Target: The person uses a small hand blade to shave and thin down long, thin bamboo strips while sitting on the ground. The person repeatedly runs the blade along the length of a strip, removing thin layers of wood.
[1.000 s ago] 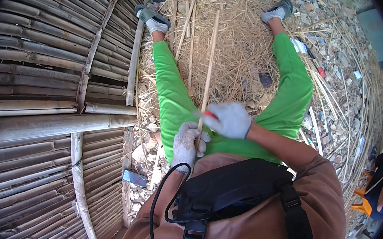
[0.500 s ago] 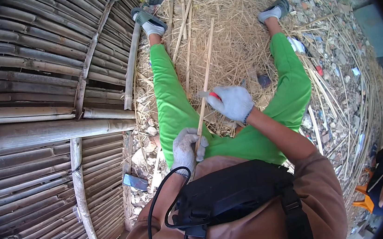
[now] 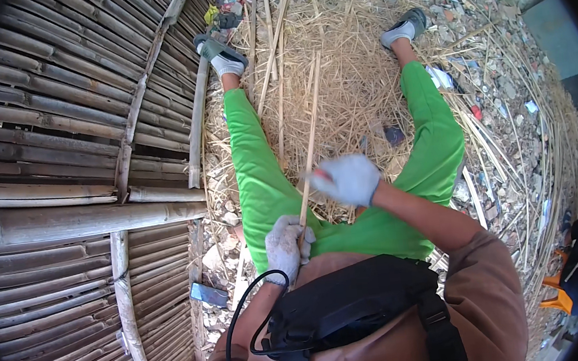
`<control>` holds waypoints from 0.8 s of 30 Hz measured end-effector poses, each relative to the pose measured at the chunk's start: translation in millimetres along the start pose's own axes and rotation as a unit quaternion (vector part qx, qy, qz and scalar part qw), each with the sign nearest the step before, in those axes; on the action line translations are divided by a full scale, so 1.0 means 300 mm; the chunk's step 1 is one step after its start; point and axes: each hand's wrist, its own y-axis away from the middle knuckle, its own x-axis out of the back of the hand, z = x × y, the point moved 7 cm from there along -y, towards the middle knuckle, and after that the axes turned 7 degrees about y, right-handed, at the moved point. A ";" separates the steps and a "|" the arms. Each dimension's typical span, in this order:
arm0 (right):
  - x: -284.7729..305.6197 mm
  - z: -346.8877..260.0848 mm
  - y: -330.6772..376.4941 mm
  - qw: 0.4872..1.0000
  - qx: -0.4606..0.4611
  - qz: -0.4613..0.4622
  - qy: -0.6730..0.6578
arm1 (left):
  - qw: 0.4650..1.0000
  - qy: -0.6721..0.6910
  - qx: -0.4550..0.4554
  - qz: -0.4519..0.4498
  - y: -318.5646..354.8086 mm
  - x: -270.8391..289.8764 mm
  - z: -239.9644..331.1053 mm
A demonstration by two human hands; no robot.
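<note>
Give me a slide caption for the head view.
Gloved left hand grips a long pale strip; gloved right hand holds a red tool beside it.

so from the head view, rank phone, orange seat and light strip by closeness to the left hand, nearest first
1. Light strip: held in the left hand
2. Phone: to that hand's lower left
3. Orange seat: far off, lower right

Here's matt knitted cloth on both gloves [image 3: 356,180], smooth wooden strip [image 3: 311,132] at twelve o'clock, weathered bamboo wall [image 3: 54,223] at nine!
</note>
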 end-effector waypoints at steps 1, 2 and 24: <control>0.003 0.090 -0.037 0.999 -0.040 0.021 0.001 | 1.000 0.001 0.005 -0.005 0.001 -0.011 -0.016; 0.025 0.135 -0.060 0.996 -0.078 0.046 -0.001 | 1.000 -0.002 0.007 -0.009 -0.003 -0.015 -0.019; 0.007 -0.020 0.090 0.998 -0.002 -0.052 -0.019 | 0.999 -0.024 -0.031 -0.010 0.015 -0.037 0.002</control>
